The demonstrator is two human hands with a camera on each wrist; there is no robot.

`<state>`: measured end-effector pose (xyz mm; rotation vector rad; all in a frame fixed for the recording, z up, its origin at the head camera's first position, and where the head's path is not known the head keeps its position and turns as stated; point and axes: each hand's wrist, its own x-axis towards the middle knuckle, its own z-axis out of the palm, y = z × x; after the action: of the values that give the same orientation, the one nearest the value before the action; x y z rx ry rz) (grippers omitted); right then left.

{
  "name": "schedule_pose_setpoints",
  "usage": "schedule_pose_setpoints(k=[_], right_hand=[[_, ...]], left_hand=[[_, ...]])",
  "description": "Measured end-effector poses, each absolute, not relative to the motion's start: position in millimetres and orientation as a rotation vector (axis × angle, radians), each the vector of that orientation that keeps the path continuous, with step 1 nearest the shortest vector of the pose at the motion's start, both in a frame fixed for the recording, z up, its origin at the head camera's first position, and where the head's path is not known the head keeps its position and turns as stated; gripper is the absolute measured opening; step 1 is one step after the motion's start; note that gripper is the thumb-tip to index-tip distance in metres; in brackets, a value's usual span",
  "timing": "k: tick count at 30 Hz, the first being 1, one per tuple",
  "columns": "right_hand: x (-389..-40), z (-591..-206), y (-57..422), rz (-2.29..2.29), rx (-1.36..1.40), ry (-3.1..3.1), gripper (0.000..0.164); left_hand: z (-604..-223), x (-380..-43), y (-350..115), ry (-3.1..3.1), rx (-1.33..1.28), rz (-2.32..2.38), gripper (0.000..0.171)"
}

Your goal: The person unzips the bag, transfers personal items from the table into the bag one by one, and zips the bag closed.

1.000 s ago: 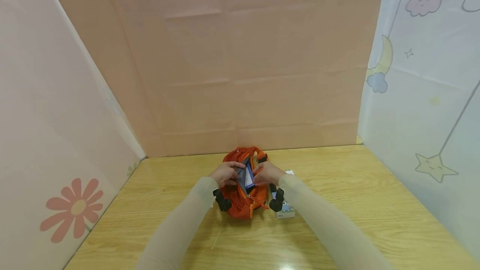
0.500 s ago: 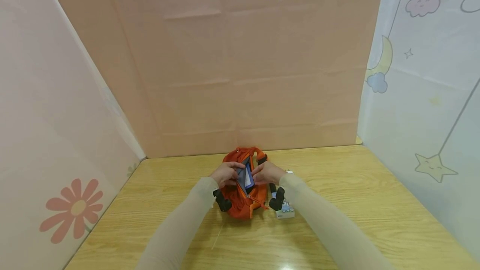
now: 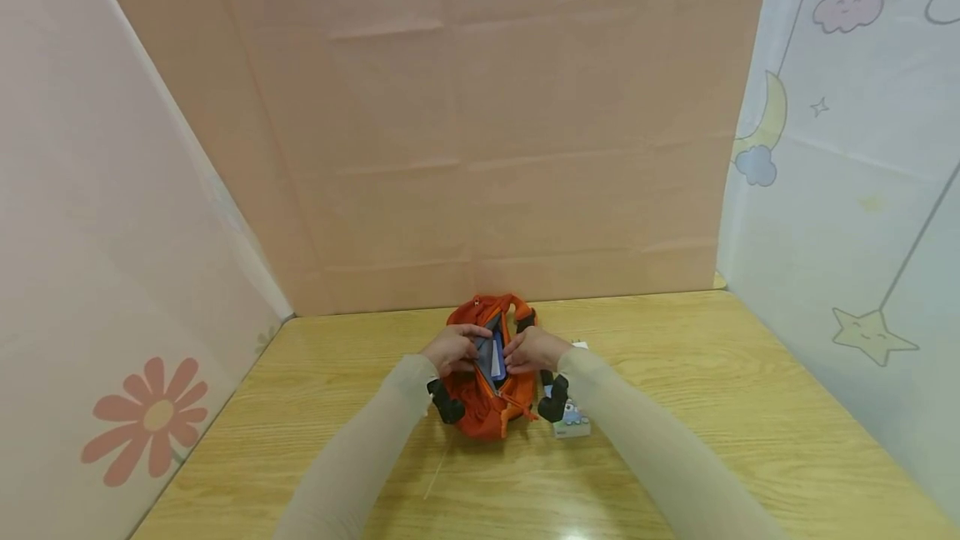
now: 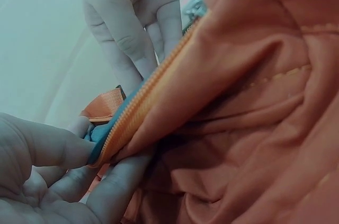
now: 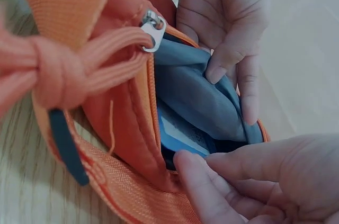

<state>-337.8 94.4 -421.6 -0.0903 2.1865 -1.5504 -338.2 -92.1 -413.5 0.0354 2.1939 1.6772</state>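
Note:
A small orange-red backpack (image 3: 480,407) lies on the table with its zipped opening spread apart, showing a grey lining (image 5: 185,86). Inside lies a flat blue-and-white object (image 3: 498,357); its kind is unclear. My left hand (image 3: 453,347) pinches the far-left zipper edge (image 4: 130,110), thumb on the lining side. At the other side of the opening, my right hand (image 3: 534,348) has its thumb and finger curled at the edge, close beside the blue object. Where those fingertips grip is partly hidden. A zipper pull (image 5: 153,33) with a knotted cord hangs at one end.
To the right of the backpack, partly under my right wrist, stands a white box (image 3: 572,427) with a blue cartoon print. A small white item with prongs (image 3: 579,345) lies behind it. A tan cloth wall (image 3: 465,190) borders the table's back edge.
The blue-and-white object has sunk and tilted inside the backpack, so less of its white face shows. Both hands stay nearly in place at the opening.

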Motion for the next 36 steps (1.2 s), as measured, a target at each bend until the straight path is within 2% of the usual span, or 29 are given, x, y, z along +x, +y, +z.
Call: schedule_pose_setpoints(k=[14, 26, 36], right_hand=[[-334.7, -412.1, 107.5, -1.520, -0.225, 2.147, 0.035], [-319.3, -399.6, 171.1, -1.579, -0.408, 2.052, 0.046], [-305.6, -407.2, 225.8, -1.665, -0.310, 2.037, 0.049]], left_hand=[[-416.6, -341.0, -92.5, 2.189, 0.043, 1.679, 0.044], [-416.8, -342.4, -94.9, 2.184, 0.042, 1.695, 0.045], [-418.3, -340.8, -94.5, 2.166, 0.063, 1.703, 0.047]])
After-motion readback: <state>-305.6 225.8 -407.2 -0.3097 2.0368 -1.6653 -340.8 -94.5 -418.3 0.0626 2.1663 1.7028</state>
